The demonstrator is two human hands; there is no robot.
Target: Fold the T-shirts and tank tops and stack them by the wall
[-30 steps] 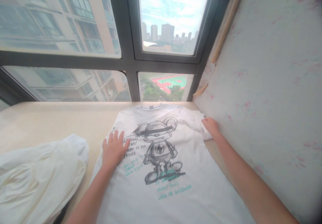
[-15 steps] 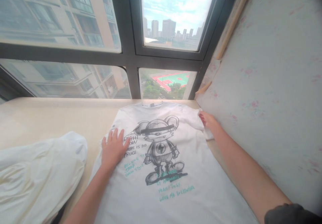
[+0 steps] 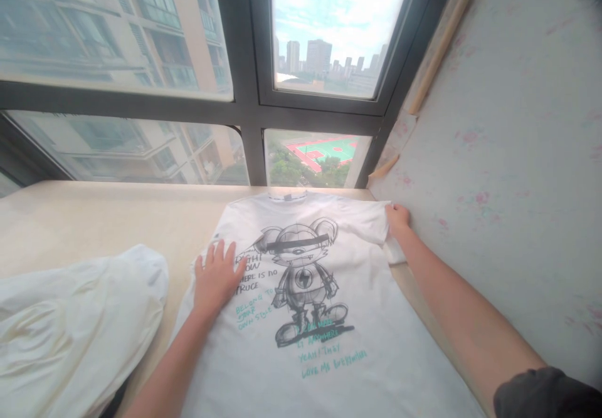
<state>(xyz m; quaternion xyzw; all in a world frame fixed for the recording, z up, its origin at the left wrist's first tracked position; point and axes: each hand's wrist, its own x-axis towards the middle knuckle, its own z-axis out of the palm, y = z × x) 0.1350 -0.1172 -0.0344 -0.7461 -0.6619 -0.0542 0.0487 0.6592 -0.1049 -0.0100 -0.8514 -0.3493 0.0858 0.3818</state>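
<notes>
A white T-shirt [image 3: 329,355] with a grey cartoon mouse print and teal lettering lies spread flat on a pale sill [image 3: 94,217], collar toward the window. My left hand [image 3: 216,277] rests flat on the shirt's left side, fingers stretched out. At the right shoulder, my right hand [image 3: 397,217] has its fingers closed on the sleeve's edge, close to the wall.
A bundle of white cloth [image 3: 70,324] lies at the left of the sill. Behind the sill stands a dark-framed window [image 3: 244,111]. A pale flowered wall [image 3: 508,155] closes off the right side.
My right hand has moved a little farther back along the right sleeve toward the wall. The left hand has stayed flat in the same place.
</notes>
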